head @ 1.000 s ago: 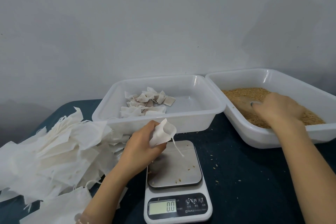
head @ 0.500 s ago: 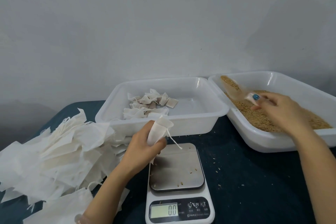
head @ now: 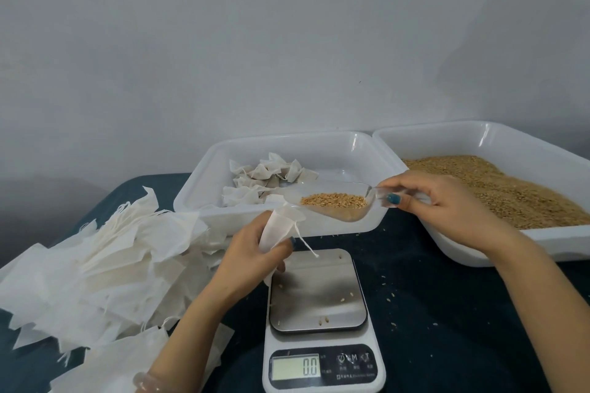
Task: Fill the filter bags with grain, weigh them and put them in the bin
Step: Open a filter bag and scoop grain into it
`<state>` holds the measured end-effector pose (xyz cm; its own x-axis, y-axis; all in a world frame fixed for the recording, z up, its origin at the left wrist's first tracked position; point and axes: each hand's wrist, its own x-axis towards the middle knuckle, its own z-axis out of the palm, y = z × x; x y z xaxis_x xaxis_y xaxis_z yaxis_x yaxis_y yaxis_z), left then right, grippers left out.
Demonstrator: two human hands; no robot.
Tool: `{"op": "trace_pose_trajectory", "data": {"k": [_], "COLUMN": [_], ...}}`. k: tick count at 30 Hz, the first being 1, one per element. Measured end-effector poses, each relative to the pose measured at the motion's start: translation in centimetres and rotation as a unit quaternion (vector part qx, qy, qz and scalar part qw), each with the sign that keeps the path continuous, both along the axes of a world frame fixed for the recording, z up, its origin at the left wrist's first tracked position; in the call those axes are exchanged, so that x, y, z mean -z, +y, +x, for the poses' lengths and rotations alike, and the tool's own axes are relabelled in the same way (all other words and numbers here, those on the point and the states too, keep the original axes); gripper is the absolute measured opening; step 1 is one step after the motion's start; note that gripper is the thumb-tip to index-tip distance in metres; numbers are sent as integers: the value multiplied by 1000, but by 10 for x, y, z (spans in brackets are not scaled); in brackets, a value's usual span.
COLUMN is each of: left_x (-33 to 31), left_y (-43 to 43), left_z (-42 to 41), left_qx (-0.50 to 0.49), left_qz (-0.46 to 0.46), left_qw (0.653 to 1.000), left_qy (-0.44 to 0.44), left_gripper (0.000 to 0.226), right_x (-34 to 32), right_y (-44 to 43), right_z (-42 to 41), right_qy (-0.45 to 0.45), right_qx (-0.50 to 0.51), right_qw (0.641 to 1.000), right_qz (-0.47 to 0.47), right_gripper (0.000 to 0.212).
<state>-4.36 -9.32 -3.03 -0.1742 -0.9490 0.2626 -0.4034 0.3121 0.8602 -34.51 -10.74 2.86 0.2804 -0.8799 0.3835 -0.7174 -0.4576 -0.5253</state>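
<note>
Filter bag (head: pixel 276 233) first: it stands mouth-up in your left hand (head: pixel 252 252), whose fingers and thumb curl round its lower half; the open mouth rises clear above your fingers, and the drawstring (head: pixel 305 242) hangs down from it toward the scale (head: pixel 319 290); the bag is off the platform, held over its far-left corner and just in front of the near wall of the bin (head: pixel 357 143). Your right hand (head: pixel 440 201) pinches the handle of a clear scoop (head: pixel 351 217), thumb on top; the scoop carries a heap of grain (head: pixel 333 200) and lies nearly level, its lip reaching over the bag's mouth; whether lip and bag touch, you cannot tell from here.

The scale sits on the counter (head: pixel 447 313) straight in front of you; its display reads 0.0 and a few stray grains lie on the steel platform. Behind it the white bin holds filled bags (head: pixel 271 172) bunched in its left part; just beside the bin on the right stands a white tray (head: pixel 447 134) spread with loose grain, and your right forearm crosses its near rim. On the left of the counter a wide heap of empty bags (head: pixel 105 258) lies flat and overlapping, reaching up to your left forearm; scattered grains dot the dark counter to the right of the scale.
</note>
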Motion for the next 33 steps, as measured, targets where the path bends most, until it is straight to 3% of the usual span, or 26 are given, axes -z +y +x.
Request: {"op": "trace_pose_trajectory", "data": {"k": [10,17,33], "left_x": [5,7,4], "left_y": [-4,-3,5], "left_z": [0,-1,-10], "left_qx": [-1,12,80], "left_qz": [-11,-30,18], "left_qw": [999,997,997], "left_qy": [-30,-68,5], "left_gripper": [22,42,38], "right_x": [-22,-41,-56], "right_y": [5,3,-4], "right_z": [6,19,32], "right_qy": [181,276,307], "right_qx": [9,12,-17], "right_qw": [981,953,906], "right_qz": [-64,-126,-290], "right_gripper": [38,35,25]}}
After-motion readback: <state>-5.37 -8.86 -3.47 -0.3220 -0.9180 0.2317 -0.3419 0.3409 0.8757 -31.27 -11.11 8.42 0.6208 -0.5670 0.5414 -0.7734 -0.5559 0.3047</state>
